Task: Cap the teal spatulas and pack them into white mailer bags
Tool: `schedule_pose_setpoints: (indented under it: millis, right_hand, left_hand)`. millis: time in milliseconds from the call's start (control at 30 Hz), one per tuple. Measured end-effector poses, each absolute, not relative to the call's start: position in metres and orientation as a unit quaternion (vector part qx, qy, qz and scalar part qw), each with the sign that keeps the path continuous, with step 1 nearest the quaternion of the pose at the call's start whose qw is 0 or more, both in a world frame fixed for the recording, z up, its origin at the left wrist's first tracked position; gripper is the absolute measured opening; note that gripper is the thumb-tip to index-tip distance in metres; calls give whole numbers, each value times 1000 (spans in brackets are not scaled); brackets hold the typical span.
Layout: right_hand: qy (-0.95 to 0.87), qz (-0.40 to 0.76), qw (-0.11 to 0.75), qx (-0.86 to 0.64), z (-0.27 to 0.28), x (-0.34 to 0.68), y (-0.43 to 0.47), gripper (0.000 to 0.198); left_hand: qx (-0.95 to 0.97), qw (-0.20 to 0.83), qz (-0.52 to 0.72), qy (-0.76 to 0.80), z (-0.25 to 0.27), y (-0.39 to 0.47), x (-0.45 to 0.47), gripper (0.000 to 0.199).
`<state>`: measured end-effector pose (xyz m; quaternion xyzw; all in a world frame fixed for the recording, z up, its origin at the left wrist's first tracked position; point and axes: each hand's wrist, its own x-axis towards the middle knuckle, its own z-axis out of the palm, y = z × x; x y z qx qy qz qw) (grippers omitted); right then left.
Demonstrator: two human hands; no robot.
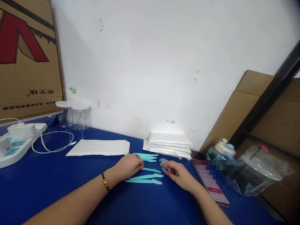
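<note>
My left hand (130, 165) has its fingers closed on the handle end of a slim turquoise eyebrow razor (152, 170) lying on the blue table. Two more turquoise razors (147, 181) lie just nearer to me, side by side. Beyond my left fingers is a further group of razors (150, 155), partly hidden by the hand. My right hand (177, 175) is beside the razors' right ends, fingers curled and pinching at a small clear plastic cap (165, 171). Several similar translucent pieces (162, 161) lie loose just behind its fingertips.
A flat white padded envelope (100, 147) lies at left, and a stack of white envelopes (170, 142) sits by the wall. A phone (214, 187), figurine (222, 150) and bagged clear tub (260, 172) are at right. Lidded jars (81, 117) and a power strip (25, 148) stand left.
</note>
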<state>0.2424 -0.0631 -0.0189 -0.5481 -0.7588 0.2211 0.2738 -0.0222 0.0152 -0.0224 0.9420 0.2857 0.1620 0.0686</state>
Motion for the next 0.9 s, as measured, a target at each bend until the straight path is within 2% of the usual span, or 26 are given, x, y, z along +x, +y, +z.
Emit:
schedule_pose_setpoints:
  millis: [233, 400, 533, 900]
  right_hand:
    - [-752, 224, 232, -575, -18, 249, -67, 17]
    - [-770, 183, 246, -560, -16, 247, -64, 13]
    - [-770, 204, 252, -549, -16, 240, -62, 18]
    - [-775, 223, 262, -531, -18, 224, -62, 15]
  left_hand:
    - [944, 67, 159, 280, -22, 15, -23, 22]
    - [944, 62, 161, 283, -21, 14, -23, 22]
    - [944, 65, 162, 281, -21, 14, -23, 22]
    - [943, 103, 171, 268, -28, 9, -13, 16]
